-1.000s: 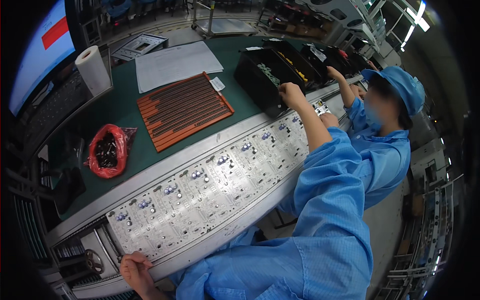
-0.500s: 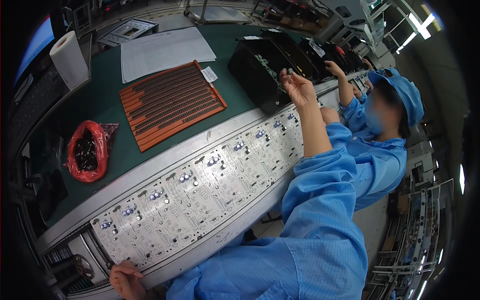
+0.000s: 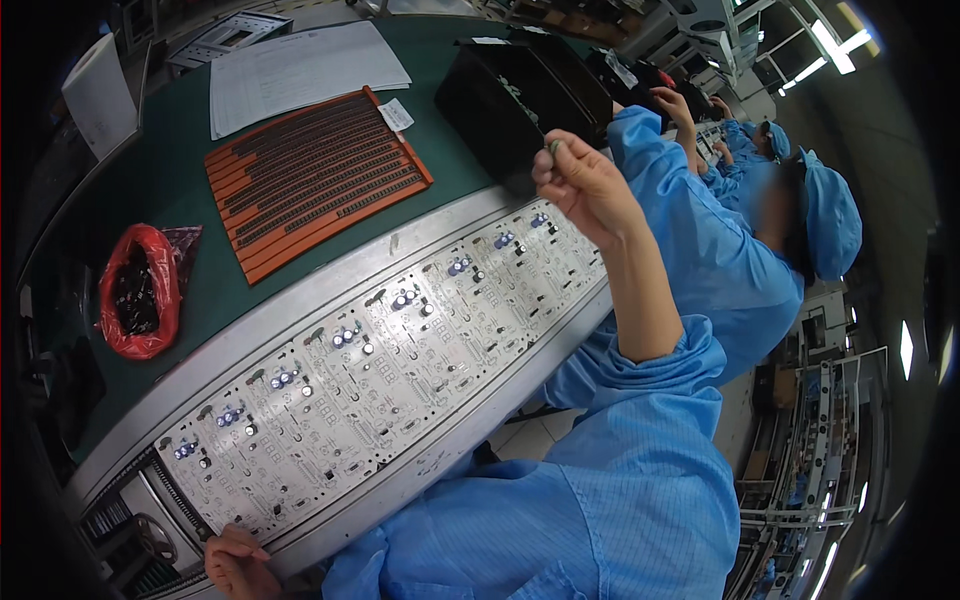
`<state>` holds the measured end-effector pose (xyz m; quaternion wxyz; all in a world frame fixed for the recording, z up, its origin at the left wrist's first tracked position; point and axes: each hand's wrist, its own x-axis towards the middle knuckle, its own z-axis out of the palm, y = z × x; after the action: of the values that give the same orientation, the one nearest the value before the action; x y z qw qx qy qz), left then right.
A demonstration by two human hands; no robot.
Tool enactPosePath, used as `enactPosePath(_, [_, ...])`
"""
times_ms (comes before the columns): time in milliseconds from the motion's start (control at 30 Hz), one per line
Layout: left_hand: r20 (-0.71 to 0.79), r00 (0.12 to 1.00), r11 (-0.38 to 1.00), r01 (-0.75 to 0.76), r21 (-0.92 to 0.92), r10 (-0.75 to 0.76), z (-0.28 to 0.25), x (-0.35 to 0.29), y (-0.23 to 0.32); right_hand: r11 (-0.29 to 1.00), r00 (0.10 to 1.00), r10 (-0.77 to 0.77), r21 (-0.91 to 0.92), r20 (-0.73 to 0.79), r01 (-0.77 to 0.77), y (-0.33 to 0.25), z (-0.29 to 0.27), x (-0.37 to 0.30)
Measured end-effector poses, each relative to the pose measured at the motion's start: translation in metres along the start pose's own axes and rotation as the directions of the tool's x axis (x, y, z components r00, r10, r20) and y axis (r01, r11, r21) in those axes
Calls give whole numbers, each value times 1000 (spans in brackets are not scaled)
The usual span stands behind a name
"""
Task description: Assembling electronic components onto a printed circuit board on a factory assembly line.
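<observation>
My right hand [image 3: 590, 190] is raised over the far part of the line, just in front of a black bin [image 3: 490, 110]. Its thumb and fingertips pinch a small green electronic component [image 3: 555, 147]. Below it, a row of pale circuit boards [image 3: 380, 365] lies along a metal conveyor, carrying blue-and-silver capacitors and small dark parts. At the near left end, my left hand [image 3: 238, 562] rests by the conveyor's front rail and the corner of the last board. Its fingers are curled together, and whatever they may hold is hidden.
On the green bench lie an orange rack of dark strip parts [image 3: 320, 180], paper sheets [image 3: 300, 75] and a red bag of small black parts [image 3: 140, 295]. A white roll [image 3: 100, 100] stands far left. A co-worker in blue [image 3: 720, 240] sits close on my right.
My right hand has come away from the black bin toward me, and the green component shows in its pinch. The co-worker's arm has moved toward the bins. The whole view has shifted slightly.
</observation>
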<state>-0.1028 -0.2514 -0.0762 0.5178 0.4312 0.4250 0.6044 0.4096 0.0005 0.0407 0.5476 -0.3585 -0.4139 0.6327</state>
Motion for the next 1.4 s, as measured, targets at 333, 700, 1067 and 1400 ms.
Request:
enactPosePath(333, [25, 996, 990, 84, 115, -87, -44, -12, -18, 814, 996, 84, -577, 9, -64, 31, 31, -33])
enactPosePath(700, [-108, 994, 860, 60, 506, -6, -4, -5, 8, 688, 978, -82, -699, 193, 196, 18, 65, -49])
enactPosePath(1067, [-140, 934, 922, 350, 166, -330, -27, 4, 1, 370, 958, -108, -884, 264, 286, -6, 69, -70])
enactPosePath(1400, [66, 983, 975, -160, -153, 172, -80, 11, -74, 315, 938, -205, -888, 280, 335, -12, 60, -73])
